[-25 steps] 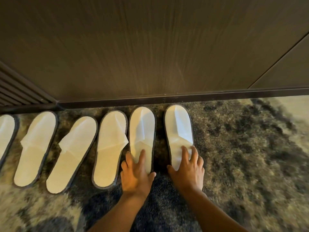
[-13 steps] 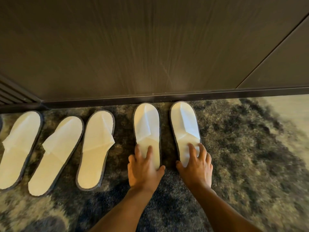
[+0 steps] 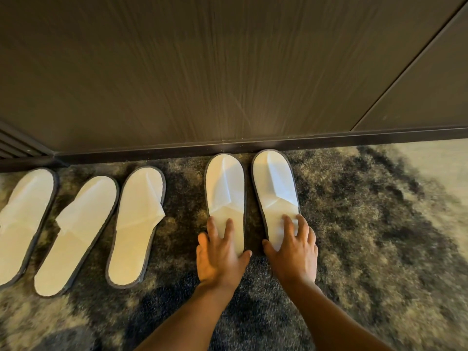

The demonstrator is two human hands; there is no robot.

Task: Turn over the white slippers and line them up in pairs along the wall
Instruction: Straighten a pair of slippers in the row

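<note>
Two white slippers with dark edging lie side by side, uppers up and toes at the baseboard: the left one and the right one. My left hand presses flat on the heel of the left one, fingers spread, thumb at its right edge. My right hand presses on the heel of the right one the same way. Both heels are hidden under my palms. Three more white slippers lie further left: one apart from the pair, then a tilted one, then one cut by the frame edge.
A dark wood-grain wall with a dark baseboard runs across the top. The floor is mottled dark and beige carpet, bare to the right of the pair. Slatted panels stand at the far left.
Both hands slid the two slippers to the right and up to the baseboard, opening a gap from the third slipper. The view shifted right; the leftmost slipper left the frame.
</note>
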